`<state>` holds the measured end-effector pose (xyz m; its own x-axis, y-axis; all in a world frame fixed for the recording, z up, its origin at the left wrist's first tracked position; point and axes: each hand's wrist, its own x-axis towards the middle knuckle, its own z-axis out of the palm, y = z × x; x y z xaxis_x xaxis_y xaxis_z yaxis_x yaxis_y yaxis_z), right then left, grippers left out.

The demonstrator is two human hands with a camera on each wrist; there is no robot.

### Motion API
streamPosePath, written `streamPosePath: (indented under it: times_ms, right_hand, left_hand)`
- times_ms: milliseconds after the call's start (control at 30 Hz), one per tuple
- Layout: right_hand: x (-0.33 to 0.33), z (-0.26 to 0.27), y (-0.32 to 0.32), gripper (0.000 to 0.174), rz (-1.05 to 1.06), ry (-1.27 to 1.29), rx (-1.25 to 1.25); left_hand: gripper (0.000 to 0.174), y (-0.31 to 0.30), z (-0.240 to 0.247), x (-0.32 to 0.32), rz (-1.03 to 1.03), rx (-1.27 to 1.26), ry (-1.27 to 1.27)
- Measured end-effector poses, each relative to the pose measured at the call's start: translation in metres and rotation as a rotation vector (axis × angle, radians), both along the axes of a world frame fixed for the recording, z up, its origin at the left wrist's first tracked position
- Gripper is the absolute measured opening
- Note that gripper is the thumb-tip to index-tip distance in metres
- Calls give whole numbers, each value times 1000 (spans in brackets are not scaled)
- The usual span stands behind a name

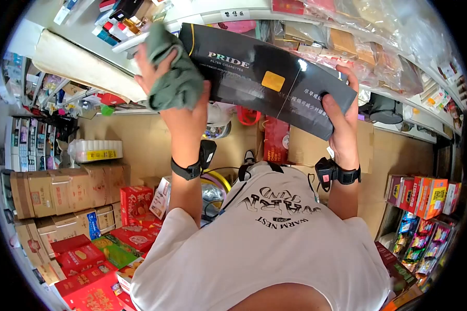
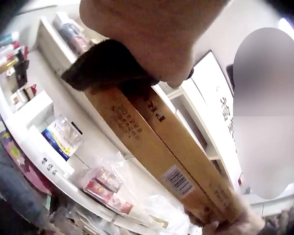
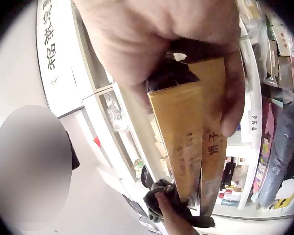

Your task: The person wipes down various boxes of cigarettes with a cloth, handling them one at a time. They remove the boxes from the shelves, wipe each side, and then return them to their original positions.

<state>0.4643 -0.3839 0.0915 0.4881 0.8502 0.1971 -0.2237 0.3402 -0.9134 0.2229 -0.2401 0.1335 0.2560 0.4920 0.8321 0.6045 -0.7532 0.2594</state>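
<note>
At the right end of a long black printed carton with gold-coloured edges (image 1: 254,78), my right hand (image 1: 346,124) grips it, thumb on the printed face. My left hand (image 1: 188,118) holds a crumpled green cloth (image 1: 177,85) by the left end. The carton's long axis spans left to right between my hands, its right end nearer my body; white shelving (image 1: 207,16) lies on the far side.

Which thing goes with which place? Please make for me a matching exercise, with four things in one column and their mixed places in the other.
1. crumpled green cloth
2. glossy black PRIDE packaging
3. white plastic-wrapped pack
4. white short-sleeved T-shirt

A. on brown cardboard boxes
B. in the left hand
C. on the person's body
D. one end in the right hand

Pairs: 1-B; 2-D; 3-A; 4-C
</note>
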Motion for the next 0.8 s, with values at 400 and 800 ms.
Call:
streamPosePath:
  times_ms: [400, 800]
  right_hand:
    - [-14, 5, 5, 54, -205, -178, 94]
    - [-13, 17, -12, 60, -371, -118, 109]
  left_hand:
    - [53, -67, -32, 102, -692, -145, 36]
    - [38, 26, 28, 22, -706, -561, -1134]
